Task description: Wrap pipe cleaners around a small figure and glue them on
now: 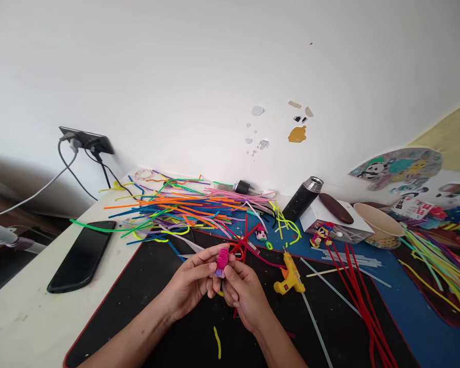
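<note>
Both hands meet above the black mat (145,286) near the table's front. My left hand (193,281) and my right hand (245,291) pinch a small pink coiled pipe-cleaner piece (222,261) with a purple end between their fingertips. A red pipe cleaner (242,244) runs from the coil up toward the pile. A short yellow pipe-cleaner scrap (217,341) lies on the mat below the hands. A yellow glue gun (290,276) rests just right of my right hand.
A big pile of coloured pipe cleaners (184,207) covers the table's back. A black phone (82,255) lies at the left. Red pipe cleaners (358,296), a black flask (302,197), a white box (337,220), a paper cup (379,225) and more stems (440,266) lie at the right. Wall socket (86,139) with cables.
</note>
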The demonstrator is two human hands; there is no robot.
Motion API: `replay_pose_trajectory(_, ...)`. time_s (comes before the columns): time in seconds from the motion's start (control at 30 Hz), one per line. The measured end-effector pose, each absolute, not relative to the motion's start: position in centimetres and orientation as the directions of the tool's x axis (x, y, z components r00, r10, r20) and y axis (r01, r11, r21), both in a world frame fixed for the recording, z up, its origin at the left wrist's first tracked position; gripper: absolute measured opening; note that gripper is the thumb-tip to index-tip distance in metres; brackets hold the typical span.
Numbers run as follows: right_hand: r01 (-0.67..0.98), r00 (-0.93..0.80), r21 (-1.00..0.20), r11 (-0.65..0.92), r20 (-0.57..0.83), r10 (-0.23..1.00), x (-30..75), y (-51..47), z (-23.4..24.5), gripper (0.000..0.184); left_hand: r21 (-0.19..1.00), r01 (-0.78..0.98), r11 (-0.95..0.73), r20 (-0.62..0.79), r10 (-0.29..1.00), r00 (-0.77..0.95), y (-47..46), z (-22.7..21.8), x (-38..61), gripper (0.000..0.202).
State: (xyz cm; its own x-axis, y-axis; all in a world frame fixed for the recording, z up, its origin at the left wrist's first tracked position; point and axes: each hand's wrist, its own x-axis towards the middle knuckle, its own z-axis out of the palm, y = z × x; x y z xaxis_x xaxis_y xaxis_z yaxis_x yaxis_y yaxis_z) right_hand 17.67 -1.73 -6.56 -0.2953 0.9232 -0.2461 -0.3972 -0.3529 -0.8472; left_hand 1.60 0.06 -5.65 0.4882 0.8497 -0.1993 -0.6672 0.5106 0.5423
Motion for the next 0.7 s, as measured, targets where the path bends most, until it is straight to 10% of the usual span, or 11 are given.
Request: replay_pose_trajectory(0.7,-0.526,-0.309,-0.76,-0.381,-0.247,0.919,17.8,-1.5,-8.7,0.045,0.725,-0.485,0.488,-0.278,0.853,0.442,0.6,-5.7,1.7,0.056)
